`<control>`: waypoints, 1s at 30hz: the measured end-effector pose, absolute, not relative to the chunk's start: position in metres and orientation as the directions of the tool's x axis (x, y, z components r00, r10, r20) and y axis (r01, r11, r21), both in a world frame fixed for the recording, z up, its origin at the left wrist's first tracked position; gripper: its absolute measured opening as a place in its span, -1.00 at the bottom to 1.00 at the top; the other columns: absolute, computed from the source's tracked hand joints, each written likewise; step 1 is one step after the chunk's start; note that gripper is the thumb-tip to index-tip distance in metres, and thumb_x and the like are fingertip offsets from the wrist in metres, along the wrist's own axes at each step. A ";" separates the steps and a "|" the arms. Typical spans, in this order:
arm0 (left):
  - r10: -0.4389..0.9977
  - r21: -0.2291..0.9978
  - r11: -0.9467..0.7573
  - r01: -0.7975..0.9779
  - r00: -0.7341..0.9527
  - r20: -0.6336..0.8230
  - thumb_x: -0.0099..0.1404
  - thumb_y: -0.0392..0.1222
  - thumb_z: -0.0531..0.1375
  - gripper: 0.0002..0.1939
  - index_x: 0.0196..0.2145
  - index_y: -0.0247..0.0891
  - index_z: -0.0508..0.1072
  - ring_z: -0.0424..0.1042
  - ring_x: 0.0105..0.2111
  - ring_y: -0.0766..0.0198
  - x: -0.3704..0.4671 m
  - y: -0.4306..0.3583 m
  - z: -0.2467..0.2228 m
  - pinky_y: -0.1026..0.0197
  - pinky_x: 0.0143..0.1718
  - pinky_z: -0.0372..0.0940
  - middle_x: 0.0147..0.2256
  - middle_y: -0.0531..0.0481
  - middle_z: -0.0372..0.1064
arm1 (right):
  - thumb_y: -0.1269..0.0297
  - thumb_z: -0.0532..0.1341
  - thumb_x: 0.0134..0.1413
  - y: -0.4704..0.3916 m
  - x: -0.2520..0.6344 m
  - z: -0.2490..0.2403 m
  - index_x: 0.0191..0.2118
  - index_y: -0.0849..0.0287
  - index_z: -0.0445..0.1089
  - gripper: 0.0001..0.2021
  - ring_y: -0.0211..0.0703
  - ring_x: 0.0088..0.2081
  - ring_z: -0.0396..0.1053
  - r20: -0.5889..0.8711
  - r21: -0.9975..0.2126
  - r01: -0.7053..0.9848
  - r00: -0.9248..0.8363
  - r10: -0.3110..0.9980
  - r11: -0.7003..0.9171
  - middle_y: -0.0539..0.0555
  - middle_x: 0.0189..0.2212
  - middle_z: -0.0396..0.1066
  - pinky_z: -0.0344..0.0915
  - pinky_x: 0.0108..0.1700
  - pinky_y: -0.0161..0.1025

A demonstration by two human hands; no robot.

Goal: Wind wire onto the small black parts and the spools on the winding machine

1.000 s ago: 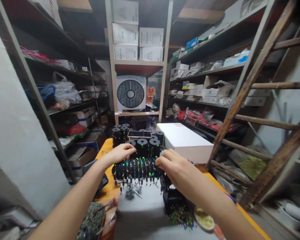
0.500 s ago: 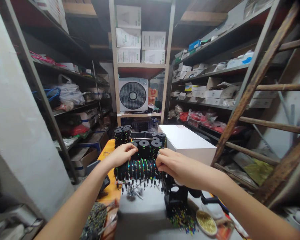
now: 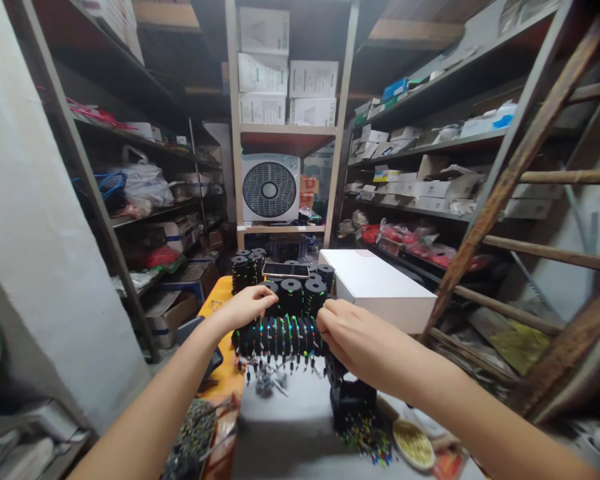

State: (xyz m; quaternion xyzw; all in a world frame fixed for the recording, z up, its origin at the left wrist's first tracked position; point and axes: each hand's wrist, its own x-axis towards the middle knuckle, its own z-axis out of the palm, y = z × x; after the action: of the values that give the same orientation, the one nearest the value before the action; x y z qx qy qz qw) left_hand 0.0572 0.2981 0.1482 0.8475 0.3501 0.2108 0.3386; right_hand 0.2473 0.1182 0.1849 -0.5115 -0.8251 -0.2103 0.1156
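Observation:
A black roll (image 3: 280,339) lies crosswise in front of me, wound with several black cord bracelets carrying small coloured beads. Their dark ends hang down along its front. Over the roll's upper left edge is my left hand (image 3: 245,310), its thumb and fingers pinched together; what they grip is too small to make out. At the right end, my right hand (image 3: 350,333) is closed, knuckles up, and hides that end and whatever is in its fingers. Below it stands a black holder (image 3: 353,397). Several upright black rolls (image 3: 291,297) with similar bracelets stand behind, a phone (image 3: 286,270) resting on them.
A white box (image 3: 380,280) stands at the right behind my hand. Loose coloured beads (image 3: 367,437) and a dish of gold beads (image 3: 414,443) lie front right. A tray of small dark pieces (image 3: 195,427) is front left. Shelves and a wooden ladder (image 3: 510,193) surround the table.
The whole view has shifted slightly, so things appear a little farther right. Both hands keep nearly the same places at the roll; the right hand's knuckles have turned slightly.

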 end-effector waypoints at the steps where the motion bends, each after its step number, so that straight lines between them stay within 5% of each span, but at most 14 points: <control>1: 0.737 0.723 -0.522 0.453 0.666 0.116 0.34 -0.07 0.13 -0.72 -0.12 -0.32 0.42 0.46 -0.29 0.22 0.057 0.298 0.148 0.07 -0.26 0.40 -0.19 -0.06 0.43 | 0.56 0.09 0.13 0.119 0.248 0.184 -0.44 0.16 0.23 -0.81 -0.19 -0.45 0.21 0.422 0.227 0.887 -0.461 0.780 0.402 0.04 -0.47 0.27 0.17 -0.40 -0.23; 21: 0.773 0.711 -0.467 0.526 0.633 0.039 0.34 -0.08 0.14 -0.71 -0.09 -0.31 0.41 0.46 -0.24 0.18 0.058 0.289 0.158 0.04 -0.23 0.40 -0.14 -0.08 0.42 | 0.37 0.09 0.15 0.121 0.256 0.176 -0.37 0.14 0.26 -0.92 -0.29 -0.51 0.17 0.336 -0.266 0.933 -0.144 0.931 0.240 -0.08 -0.55 0.28 0.07 -0.49 -0.36; 30: 0.780 0.713 -0.450 0.538 0.625 0.021 0.34 -0.08 0.14 -0.71 -0.08 -0.31 0.41 0.46 -0.23 0.18 0.058 0.288 0.159 0.03 -0.22 0.40 -0.14 -0.08 0.42 | 0.31 0.11 0.15 0.114 0.251 0.179 -0.40 0.13 0.32 -0.88 -0.26 -0.47 0.20 0.313 -0.308 0.933 -0.085 0.946 0.185 -0.05 -0.53 0.33 0.04 -0.43 -0.31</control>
State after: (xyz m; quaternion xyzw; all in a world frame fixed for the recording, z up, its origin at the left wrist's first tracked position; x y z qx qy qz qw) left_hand 0.0582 0.2879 0.1589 0.8329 0.3956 0.1763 0.3445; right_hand 0.2514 0.1137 0.1787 -0.6380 -0.7363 0.0145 0.2249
